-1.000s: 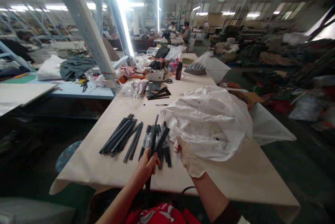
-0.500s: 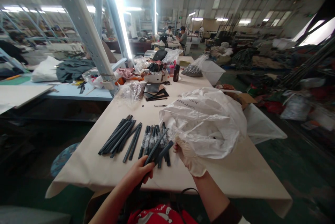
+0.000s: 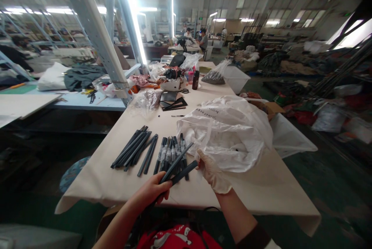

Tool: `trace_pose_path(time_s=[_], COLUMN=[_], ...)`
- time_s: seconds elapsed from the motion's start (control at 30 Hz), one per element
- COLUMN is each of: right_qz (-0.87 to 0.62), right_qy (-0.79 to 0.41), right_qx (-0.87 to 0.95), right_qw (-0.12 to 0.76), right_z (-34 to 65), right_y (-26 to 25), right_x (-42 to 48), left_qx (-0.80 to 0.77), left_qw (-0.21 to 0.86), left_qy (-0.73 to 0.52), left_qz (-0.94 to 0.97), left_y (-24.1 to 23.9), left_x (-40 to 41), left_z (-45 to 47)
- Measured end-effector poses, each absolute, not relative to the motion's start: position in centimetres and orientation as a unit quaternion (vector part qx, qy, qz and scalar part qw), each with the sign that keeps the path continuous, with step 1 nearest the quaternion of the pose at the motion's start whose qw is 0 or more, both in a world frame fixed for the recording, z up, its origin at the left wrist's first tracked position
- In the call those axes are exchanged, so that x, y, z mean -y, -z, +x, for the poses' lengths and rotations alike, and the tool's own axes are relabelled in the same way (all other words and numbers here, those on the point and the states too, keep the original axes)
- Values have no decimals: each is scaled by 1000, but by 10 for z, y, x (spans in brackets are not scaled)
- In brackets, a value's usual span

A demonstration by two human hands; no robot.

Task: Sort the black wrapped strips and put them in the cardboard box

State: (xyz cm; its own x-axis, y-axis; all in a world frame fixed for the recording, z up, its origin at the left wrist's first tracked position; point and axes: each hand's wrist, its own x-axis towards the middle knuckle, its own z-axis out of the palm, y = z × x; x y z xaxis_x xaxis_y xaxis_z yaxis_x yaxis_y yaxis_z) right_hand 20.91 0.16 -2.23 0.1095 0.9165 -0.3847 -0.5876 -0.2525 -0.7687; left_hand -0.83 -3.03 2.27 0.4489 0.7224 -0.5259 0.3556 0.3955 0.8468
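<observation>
My bare left hand (image 3: 152, 191) grips a bundle of long black strips (image 3: 176, 169) that slants up to the right over the table's near edge. My right hand (image 3: 213, 176), in a thin pale glove, touches the upper end of one of those strips, beside a big crumpled white plastic bag (image 3: 229, 134). Flat on the beige table (image 3: 122, 185) lie two more groups of black strips: a loose pile (image 3: 132, 151) on the left and a row with pale labels (image 3: 170, 154) just beyond my hands.
Farther along the table are black flat pieces (image 3: 173, 101), a clear bag (image 3: 147, 99), a dark bottle (image 3: 197, 80) and clutter. A slanted metal post (image 3: 95, 35) rises at left. People sit at a far table (image 3: 200, 39). Bins and heaps stand on the right.
My left hand has tilted the held strips from nearly upright down to the right. My right hand has let go of the bag's edge and now touches a strip's tip.
</observation>
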Motion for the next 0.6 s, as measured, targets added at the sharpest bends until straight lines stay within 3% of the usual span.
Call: trace_pose_path(time_s=[0.33, 0.6], right_qz=[-488, -513], right_qy=[-619, -591], right_qx=[278, 393], right_qw=[549, 483], right_z=[211, 196], right_y=[24, 9], right_x=[3, 10], left_qx=[-501, -584], left_qw=[684, 534], left_qy=[-147, -194], left_qz=[509, 580], left_y=[-27, -22], left_x=[43, 41], left_z=[-17, -9])
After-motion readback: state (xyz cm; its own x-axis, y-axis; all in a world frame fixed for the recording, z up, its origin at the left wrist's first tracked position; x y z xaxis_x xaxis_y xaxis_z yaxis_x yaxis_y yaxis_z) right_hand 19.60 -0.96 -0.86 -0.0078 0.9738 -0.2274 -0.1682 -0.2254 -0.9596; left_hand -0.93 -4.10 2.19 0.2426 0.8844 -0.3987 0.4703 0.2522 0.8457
